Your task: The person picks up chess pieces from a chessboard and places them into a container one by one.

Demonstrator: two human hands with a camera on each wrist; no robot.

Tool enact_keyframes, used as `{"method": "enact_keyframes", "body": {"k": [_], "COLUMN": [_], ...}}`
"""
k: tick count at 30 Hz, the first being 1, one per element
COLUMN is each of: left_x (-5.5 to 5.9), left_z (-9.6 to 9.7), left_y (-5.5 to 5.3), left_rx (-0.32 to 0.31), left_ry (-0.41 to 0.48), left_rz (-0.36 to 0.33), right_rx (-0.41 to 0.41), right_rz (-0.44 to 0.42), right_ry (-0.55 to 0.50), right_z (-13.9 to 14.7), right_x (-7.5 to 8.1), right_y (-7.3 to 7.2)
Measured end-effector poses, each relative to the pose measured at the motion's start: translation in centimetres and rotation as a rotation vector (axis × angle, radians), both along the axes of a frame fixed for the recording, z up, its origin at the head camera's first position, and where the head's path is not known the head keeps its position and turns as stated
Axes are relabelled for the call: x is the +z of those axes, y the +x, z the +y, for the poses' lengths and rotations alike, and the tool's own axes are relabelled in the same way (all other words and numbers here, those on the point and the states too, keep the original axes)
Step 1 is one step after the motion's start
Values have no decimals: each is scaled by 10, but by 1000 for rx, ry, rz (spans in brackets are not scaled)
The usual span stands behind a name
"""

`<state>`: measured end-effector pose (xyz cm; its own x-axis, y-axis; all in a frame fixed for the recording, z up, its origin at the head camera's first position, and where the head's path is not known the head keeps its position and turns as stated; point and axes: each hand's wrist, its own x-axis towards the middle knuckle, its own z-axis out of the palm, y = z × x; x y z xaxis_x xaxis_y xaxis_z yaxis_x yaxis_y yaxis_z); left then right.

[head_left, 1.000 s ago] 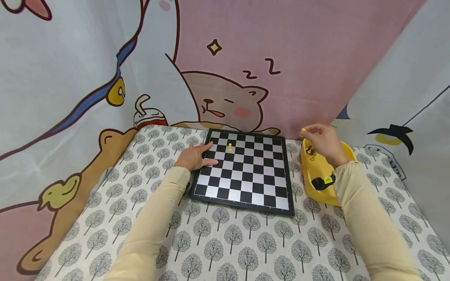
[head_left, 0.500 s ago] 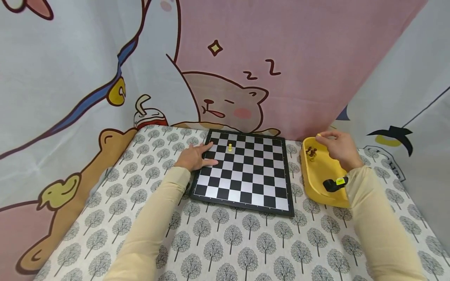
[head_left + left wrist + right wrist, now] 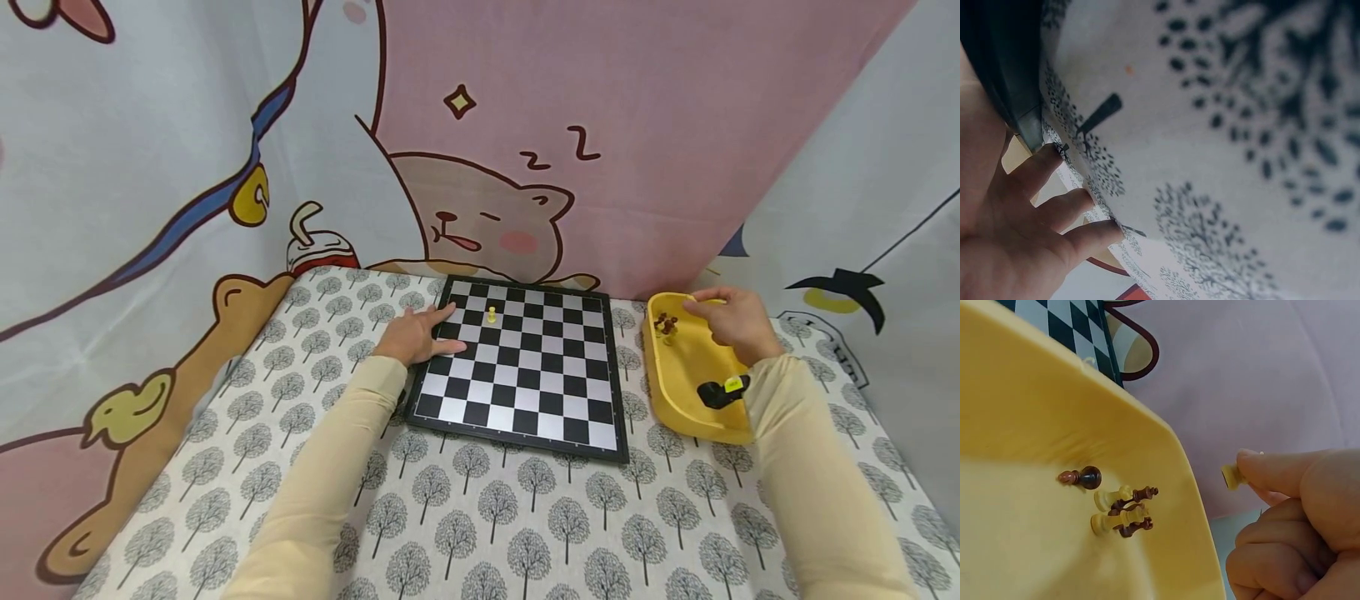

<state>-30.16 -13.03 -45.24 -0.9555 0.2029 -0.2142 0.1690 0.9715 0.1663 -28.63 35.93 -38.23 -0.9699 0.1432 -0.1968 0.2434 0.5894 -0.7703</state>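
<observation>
My left hand (image 3: 411, 335) rests with spread fingers on the left edge of a black-and-white chessboard (image 3: 517, 367). In the left wrist view, several straight fingers (image 3: 1094, 234) lie against the tree-print cloth beside the board's dark side. One pale yellow chess piece (image 3: 491, 315) stands upright near the board's upper left. My right hand (image 3: 735, 323) is over the far right part of a yellow tub (image 3: 660, 408). In the right wrist view, thumb and forefinger pinch a pale chess piece (image 3: 1232, 477), its base showing and its top hidden by the fingers.
Inside the tub, dark and pale chess pieces (image 3: 1124, 515) lie bunched, with one dark piece (image 3: 1080, 477) slightly apart. The tub stands right of the board on a tree-print cloth (image 3: 532, 517). A cartoon-print curtain (image 3: 637, 108) rises behind the table.
My right hand has moved right and slightly down over the tub, still pinching the pale chess piece. More of the tub's pieces show. The left hand and board have stayed put.
</observation>
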Motion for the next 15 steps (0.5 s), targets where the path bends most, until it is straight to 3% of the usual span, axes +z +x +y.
{"method": "enact_keyframes", "body": {"k": [15], "left_x": [2], "left_z": [0], "left_y": [2], "left_rx": [-12], "left_ry": [-4], "left_rz": [20], "right_rx": [29], "right_rz": [-52], "right_ry": [32], "right_z": [7], "right_x": [-10], "right_y": [-5]}}
